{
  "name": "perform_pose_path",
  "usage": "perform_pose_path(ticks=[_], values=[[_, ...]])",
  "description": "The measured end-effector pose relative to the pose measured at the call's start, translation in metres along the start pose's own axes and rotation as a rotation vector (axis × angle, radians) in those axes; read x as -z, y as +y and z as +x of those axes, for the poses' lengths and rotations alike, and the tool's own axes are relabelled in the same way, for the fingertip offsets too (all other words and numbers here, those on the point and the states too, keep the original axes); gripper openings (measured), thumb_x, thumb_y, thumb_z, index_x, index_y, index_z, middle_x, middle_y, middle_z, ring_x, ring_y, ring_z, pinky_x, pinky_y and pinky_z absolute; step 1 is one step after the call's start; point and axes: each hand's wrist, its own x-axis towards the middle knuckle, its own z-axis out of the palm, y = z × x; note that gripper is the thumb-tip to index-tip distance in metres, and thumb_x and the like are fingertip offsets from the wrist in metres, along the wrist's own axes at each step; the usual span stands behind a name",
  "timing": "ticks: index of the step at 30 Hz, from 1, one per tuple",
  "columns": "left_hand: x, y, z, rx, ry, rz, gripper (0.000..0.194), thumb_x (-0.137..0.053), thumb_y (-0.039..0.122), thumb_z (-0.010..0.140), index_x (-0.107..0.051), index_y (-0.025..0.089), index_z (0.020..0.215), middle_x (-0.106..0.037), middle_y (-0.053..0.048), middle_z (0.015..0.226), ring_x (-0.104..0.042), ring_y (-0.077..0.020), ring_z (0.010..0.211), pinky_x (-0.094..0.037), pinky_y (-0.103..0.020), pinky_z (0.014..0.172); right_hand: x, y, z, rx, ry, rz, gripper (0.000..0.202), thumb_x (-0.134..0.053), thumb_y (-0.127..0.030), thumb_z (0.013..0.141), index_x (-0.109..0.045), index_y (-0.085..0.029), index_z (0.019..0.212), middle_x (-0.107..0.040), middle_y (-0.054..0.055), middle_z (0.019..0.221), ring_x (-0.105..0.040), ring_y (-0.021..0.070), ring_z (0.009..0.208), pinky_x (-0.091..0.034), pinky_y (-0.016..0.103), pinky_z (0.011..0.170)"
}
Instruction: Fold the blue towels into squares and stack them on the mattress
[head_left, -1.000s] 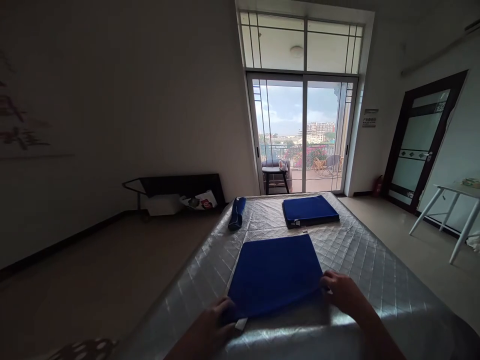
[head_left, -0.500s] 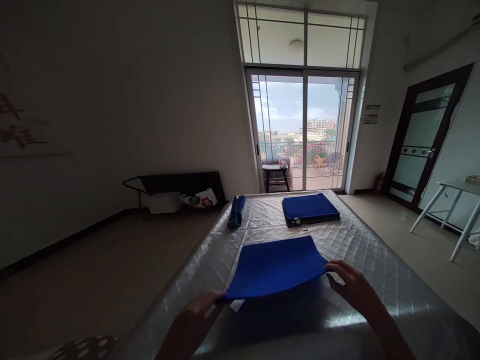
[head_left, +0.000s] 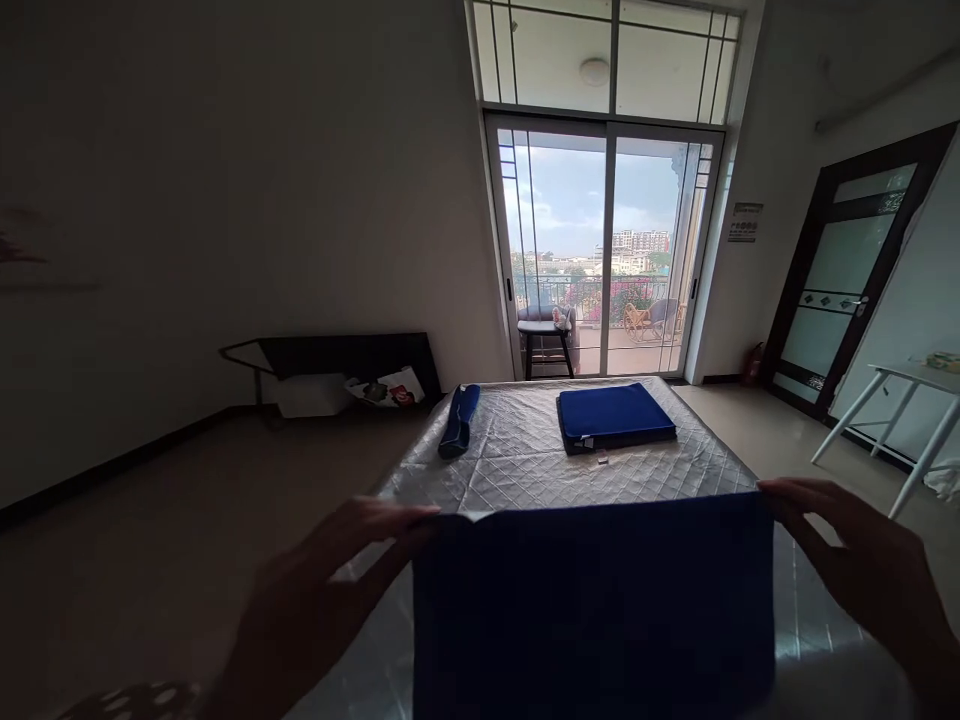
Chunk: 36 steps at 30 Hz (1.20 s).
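Observation:
A dark blue cloth (head_left: 592,610) hangs upright close to the camera, its top edge stretched between my two hands. My left hand (head_left: 352,560) pinches the top left corner, where the edge dips slightly. At the top right corner my right hand (head_left: 847,540) pinches the cloth between thumb and fingers. Beyond it, a flat stack of blue cloth (head_left: 616,412) lies on the silvery quilted surface (head_left: 517,480). A rolled or folded blue piece (head_left: 459,422) rests to the left of the stack.
Against the left wall, a dark low frame (head_left: 345,350) stands with a white box (head_left: 311,396) and a printed bag (head_left: 386,388). A white table (head_left: 919,375) is at the right, near a dark-framed door (head_left: 855,280). Sliding glass doors (head_left: 609,250) are straight ahead.
Both hands have risen and moved apart with the blue cloth. It was tilted low over the quilted surface and now hangs upright, nearer the camera. The view has shifted slightly.

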Motion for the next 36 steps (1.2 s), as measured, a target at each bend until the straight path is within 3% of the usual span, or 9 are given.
perform_pose_path(ticks=[3,7,9,13,17,21,27,31,36], values=[[-0.035,-0.015,0.034,0.099,-0.152,-0.071,0.038,-0.062,0.064,0.081,-0.077,0.029,0.084,-0.072,0.002,0.071,-0.066,-0.0143,0.060,-0.052,-0.023,0.056,-0.021,0.032,0.019,-0.071,-0.197,0.133,0.027,-0.055,-0.048,0.096,-0.074,-0.031,0.103,-0.076,0.000,0.090,-0.072,0.0162,0.072,-0.059,0.026,0.064],[-0.099,-0.050,0.088,0.278,-0.393,-0.162,0.046,-0.064,0.065,0.074,-0.078,0.022,0.078,-0.062,0.004,0.046,-0.058,-0.0128,0.044,-0.045,-0.022,0.048,-0.076,0.085,0.062,-0.235,-0.447,0.188,0.030,-0.053,-0.045,0.094,-0.076,-0.025,0.095,-0.077,0.002,0.086,-0.071,0.0163,0.063,-0.057,0.027,0.059],[-0.130,-0.064,0.124,0.352,-0.418,-0.219,0.047,-0.064,0.064,0.073,-0.077,0.019,0.078,-0.054,0.005,0.036,-0.052,-0.0118,0.036,-0.041,-0.022,0.044,-0.105,0.108,0.098,-0.310,-0.513,0.150,0.027,-0.054,-0.039,0.093,-0.076,-0.023,0.091,-0.075,0.001,0.075,-0.070,0.0168,0.060,-0.057,0.029,0.063],[-0.185,-0.077,0.202,0.386,-0.146,-0.411,0.043,-0.068,0.055,0.073,-0.075,0.014,0.086,-0.060,0.003,0.043,-0.054,-0.0123,0.037,-0.042,-0.022,0.042,-0.144,0.143,0.187,-0.420,-0.405,0.028,0.019,-0.058,-0.027,0.089,-0.075,-0.018,0.091,-0.071,0.000,0.062,-0.071,0.0197,0.065,-0.056,0.033,0.076],[-0.243,-0.089,0.249,0.370,0.186,-0.686,0.037,-0.070,0.046,0.075,-0.068,0.015,0.095,-0.073,-0.002,0.068,-0.070,-0.0176,0.061,-0.055,-0.027,0.058,-0.174,0.174,0.239,-0.427,-0.218,0.022,0.021,-0.057,-0.027,0.090,-0.071,-0.019,0.105,-0.077,0.004,0.090,-0.072,0.0208,0.089,-0.052,0.037,0.090],[-0.309,-0.118,0.223,0.352,0.218,-0.640,0.025,-0.064,0.040,0.080,-0.066,0.019,0.092,-0.074,-0.001,0.073,-0.073,-0.0182,0.075,-0.057,-0.029,0.070,-0.222,0.207,0.202,-0.514,-0.200,0.045,0.019,-0.059,-0.026,0.087,-0.072,-0.023,0.102,-0.077,0.004,0.100,-0.072,0.0221,0.094,-0.053,0.035,0.089],[-0.387,-0.177,0.101,0.238,-0.167,-0.200,0.010,-0.060,0.028,0.083,-0.069,0.022,0.084,-0.074,-0.001,0.076,-0.068,-0.0170,0.070,-0.053,-0.029,0.070,-0.306,0.248,0.058,-0.645,-0.429,0.047,0.016,-0.060,-0.017,0.075,-0.073,-0.025,0.075,-0.077,0.000,0.079,-0.074,0.0220,0.082,-0.055,0.030,0.077],[-0.395,-0.195,0.064,0.031,-0.319,-0.047,0.011,-0.059,0.024,0.087,-0.069,0.023,0.091,-0.075,-0.004,0.089,-0.069,-0.0204,0.087,-0.054,-0.033,0.082,-0.325,0.268,0.007,-0.604,-0.471,0.055,0.019,-0.058,-0.020,0.075,-0.075,-0.026,0.083,-0.077,0.000,0.090,-0.074,0.0190,0.084,-0.056,0.029,0.083],[-0.382,-0.191,0.074,-0.111,-0.438,0.041,0.012,-0.057,0.023,0.090,-0.068,0.022,0.094,-0.074,-0.005,0.094,-0.068,-0.0204,0.091,-0.052,-0.034,0.085,-0.320,0.273,0.004,-0.458,-0.443,0.055,0.021,-0.055,-0.022,0.080,-0.073,-0.023,0.090,-0.075,0.004,0.097,-0.072,0.0197,0.085,-0.056,0.034,0.087]])
